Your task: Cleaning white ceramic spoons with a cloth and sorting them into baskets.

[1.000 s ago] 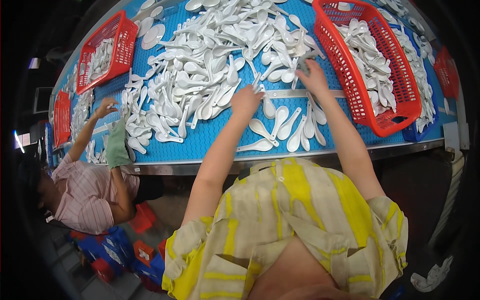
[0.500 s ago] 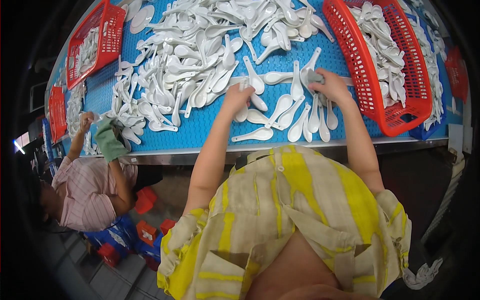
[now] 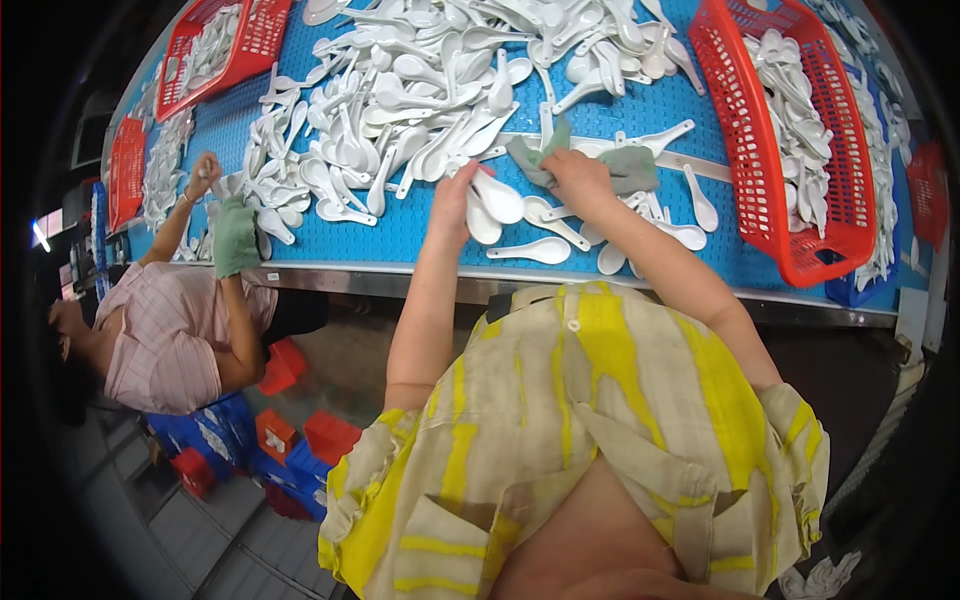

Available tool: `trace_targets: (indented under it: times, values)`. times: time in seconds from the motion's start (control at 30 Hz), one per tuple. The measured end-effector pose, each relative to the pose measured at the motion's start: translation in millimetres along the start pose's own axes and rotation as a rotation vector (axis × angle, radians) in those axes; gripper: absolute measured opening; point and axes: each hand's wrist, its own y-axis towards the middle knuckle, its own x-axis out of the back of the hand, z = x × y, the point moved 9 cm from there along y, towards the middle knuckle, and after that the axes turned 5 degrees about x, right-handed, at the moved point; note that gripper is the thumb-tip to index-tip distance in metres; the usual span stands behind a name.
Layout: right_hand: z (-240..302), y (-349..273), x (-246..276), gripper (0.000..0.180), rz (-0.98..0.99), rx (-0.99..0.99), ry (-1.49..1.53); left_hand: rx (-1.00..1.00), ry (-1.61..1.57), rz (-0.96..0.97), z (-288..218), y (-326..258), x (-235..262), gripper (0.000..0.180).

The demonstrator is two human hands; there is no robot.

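Observation:
My left hand is closed around the handles of white ceramic soup spoons, their bowls hanging toward me; a second bowl shows just below the first. My right hand grips a grey-green cloth, which spreads out on both sides of the fingers. Under and beside that hand lie several loose spoons, partly covered by the cloth and forearm. One spoon rests apart near the table's front edge. Beyond both hands, a large heap of white spoons covers the blue textured surface.
A red slotted basket with spoons stands at the right. Another red basket is at the far left. To my left, a co-worker in a pink checked shirt holds a green cloth. A metal edge runs along the table front.
My right hand has moved left with the cloth, which is now spread wider. Spoons that lay before it have shifted and fanned out. My left hand now shows spoon bowls turned toward me.

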Motion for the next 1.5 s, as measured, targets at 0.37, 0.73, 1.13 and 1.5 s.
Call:
trace_targets:
  times: [0.37, 0.73, 1.13, 1.5]
  values:
    - [-75, -186, 174, 0.035, -0.453, -0.23, 0.436, -0.191, 0.723, -0.113, -17, 8, -16, 0.039]
    - [-124, -230, 91, 0.046, -0.211, -0.665, 0.007, -0.145, 1.053, -0.048, 1, 62, -65, 0.04]
    - [-181, -158, 75, 0.03, -0.356, -0.555, 0.095, 0.008, 0.201, 0.107, -3, 24, -21, 0.018]
    - [-117, -174, 48, 0.033, 0.087, -0.425, 0.016, -0.244, 1.826, 0.165, 27, 2, -144, 0.044]
